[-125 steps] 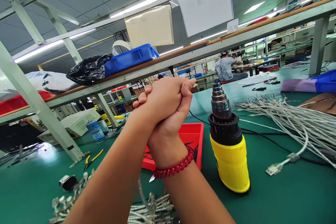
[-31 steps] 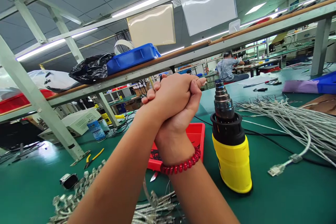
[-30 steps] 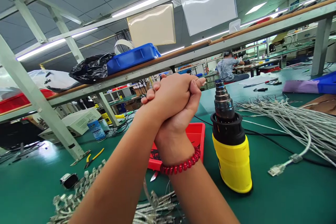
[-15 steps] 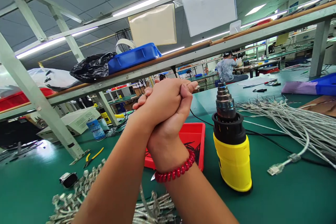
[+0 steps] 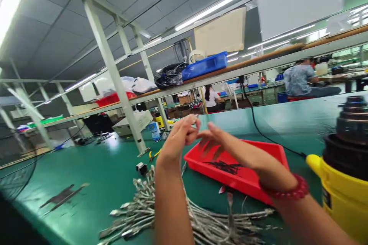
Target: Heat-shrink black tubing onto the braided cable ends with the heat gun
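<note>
My left hand (image 5: 179, 138) is raised over the green bench with its fingers curled in a pinch; what it pinches is too small and blurred to name. My right hand (image 5: 227, 147), with a red bead bracelet (image 5: 284, 192) at the wrist, reaches toward it, the fingertips almost touching and smeared by motion. Below both hands lies a bundle of grey cables with metal plugs (image 5: 172, 214). Behind them a red tray (image 5: 258, 187) holds small black pieces (image 5: 227, 166). A yellow and black heat gun (image 5: 342, 187) stands upright at the right edge.
Yellow-handled pliers (image 5: 153, 155) and a small black-and-white part (image 5: 141, 168) lie by a steel post (image 5: 115, 80). A black cord (image 5: 258, 128) crosses the bench. The shelf above carries a blue bin (image 5: 204, 65) and a black bag (image 5: 169, 74). Two people (image 5: 301, 80) sit at far benches.
My clasped hands have come apart and dropped lower, fingertips now meeting over the cables. The view has swung left, pushing the heat gun to the right edge.
</note>
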Demonstrator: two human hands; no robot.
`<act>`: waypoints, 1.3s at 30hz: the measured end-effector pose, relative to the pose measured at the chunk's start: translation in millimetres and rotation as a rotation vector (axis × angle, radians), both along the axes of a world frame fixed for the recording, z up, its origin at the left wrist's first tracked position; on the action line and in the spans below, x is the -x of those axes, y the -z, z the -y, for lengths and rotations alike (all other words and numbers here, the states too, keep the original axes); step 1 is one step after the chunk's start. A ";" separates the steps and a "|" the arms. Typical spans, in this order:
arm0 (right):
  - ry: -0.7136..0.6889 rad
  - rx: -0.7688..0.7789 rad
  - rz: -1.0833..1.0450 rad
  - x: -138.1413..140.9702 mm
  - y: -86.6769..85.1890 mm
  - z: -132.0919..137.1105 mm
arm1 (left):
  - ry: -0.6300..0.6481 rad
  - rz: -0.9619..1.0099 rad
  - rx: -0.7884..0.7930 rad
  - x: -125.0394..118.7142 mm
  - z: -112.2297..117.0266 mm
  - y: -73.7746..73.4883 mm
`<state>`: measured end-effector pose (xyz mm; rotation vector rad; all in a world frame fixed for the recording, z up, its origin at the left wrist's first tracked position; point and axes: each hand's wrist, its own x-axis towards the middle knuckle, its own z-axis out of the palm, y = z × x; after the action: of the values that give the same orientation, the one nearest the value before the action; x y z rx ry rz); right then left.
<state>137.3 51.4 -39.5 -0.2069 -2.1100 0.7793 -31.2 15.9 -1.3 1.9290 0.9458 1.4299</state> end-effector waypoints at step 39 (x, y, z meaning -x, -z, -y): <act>-0.466 0.123 -0.325 -12.7 -17.4 19.6 | 0.696 -0.023 0.061 -0.3 14.3 3.4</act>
<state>150.0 31.7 -22.2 0.3405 -1.8177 1.1319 -30.9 1.7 -4.8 1.9517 0.2585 0.9529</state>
